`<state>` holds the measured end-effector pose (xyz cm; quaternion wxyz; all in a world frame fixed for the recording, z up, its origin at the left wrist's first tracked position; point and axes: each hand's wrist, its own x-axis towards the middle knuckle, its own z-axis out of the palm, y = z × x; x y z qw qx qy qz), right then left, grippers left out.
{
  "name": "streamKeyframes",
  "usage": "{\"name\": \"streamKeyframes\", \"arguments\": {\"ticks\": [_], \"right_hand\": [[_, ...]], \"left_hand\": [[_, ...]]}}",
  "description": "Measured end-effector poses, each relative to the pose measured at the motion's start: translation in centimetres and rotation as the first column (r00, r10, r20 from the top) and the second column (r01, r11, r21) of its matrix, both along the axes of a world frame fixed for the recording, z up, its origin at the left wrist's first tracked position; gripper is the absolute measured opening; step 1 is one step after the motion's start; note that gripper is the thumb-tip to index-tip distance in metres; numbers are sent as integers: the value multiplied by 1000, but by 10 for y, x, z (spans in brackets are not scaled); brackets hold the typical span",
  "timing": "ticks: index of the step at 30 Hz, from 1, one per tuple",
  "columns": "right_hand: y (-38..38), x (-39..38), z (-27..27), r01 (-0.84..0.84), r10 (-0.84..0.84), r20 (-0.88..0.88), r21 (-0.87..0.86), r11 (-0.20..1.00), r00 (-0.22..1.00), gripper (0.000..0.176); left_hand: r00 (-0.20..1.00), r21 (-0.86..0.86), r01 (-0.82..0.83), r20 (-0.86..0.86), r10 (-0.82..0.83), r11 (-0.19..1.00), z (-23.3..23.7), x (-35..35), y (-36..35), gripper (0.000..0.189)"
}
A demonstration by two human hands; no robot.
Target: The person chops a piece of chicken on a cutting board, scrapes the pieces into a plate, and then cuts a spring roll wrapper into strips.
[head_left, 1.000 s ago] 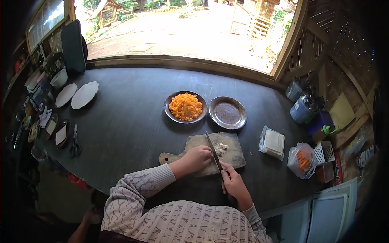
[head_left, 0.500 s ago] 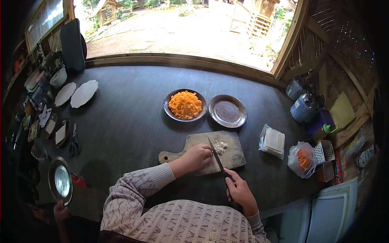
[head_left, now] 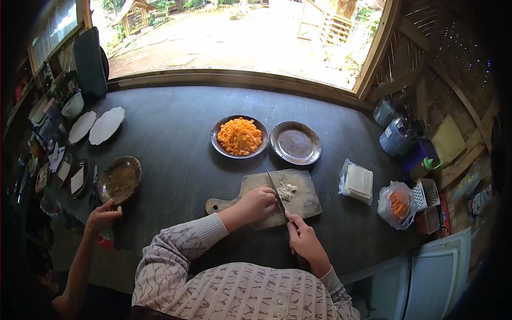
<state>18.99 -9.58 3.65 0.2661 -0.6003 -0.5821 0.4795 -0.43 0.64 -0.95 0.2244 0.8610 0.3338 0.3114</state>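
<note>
A wooden cutting board with a handle at its left lies in front of me. My right hand is wrapped round the handle of a kitchen knife, its blade slanting up and left over the board. Curled on the board just left of the blade is my left hand; its fingers are closed, and whatever they hold is hidden. A small heap of pale chopped pieces lies right of the blade. Beyond the board stand a bowl heaped with diced orange food and a bare dark plate.
At left, another person's hand holds a brown dish over the table. White scalloped plates lie behind it. On the right are a stack of white wrappers in plastic, a bag of carrots and a utensil container.
The other person's dish has moved from beside the table's left edge to over the tabletop. My right hand and the knife have shifted slightly up and left; my left hand stays beside the blade.
</note>
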Motion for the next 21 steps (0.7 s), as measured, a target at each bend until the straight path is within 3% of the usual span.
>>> {"name": "streamKeyframes", "arguments": {"ticks": [5, 21], "right_hand": [[0, 9, -6, 0, -5, -147, -34, 999, 989, 37], [-16, 19, 11, -28, 18, -120, -84, 996, 993, 38]], "left_hand": [[998, 14, -36, 44, 35, 999, -3, 1, -2, 12], [996, -21, -30, 83, 32, 999, 0, 2, -6, 11]]}}
